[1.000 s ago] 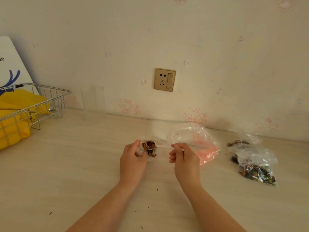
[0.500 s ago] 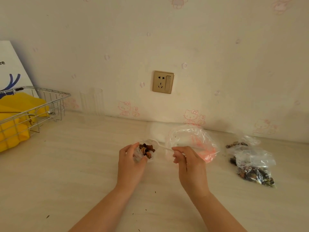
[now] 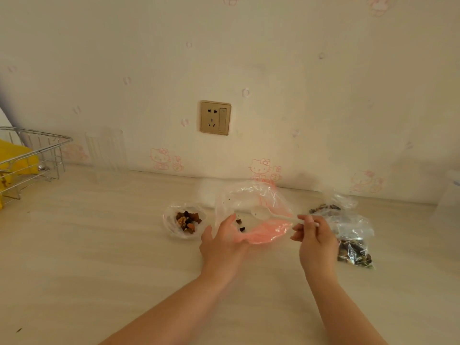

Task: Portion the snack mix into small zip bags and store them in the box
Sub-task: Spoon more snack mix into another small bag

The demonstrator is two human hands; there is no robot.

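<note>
Two or three bits of snack mix [image 3: 240, 225] are all that's left in the big clear bag [image 3: 251, 210], mid-table. Left hand [image 3: 222, 242] lies flat, fingers straight, on its near edge. Right hand [image 3: 314, 236] pinches a plastic spoon [image 3: 271, 215] reaching inside. Small bag [image 3: 185, 221] sits left, part-filled. Flimsy, slippery film; I'd hold it by the rim.

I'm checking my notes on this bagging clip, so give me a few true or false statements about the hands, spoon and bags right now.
1. The right hand pinches a clear plastic spoon. True.
2. The left hand grips the small filled bag. False: that bag sits alone on the table; the open hand is at the big bag.
3. The big bag is nearly empty. True.
4. The wire basket sits right of the hands. False: far left.
</note>
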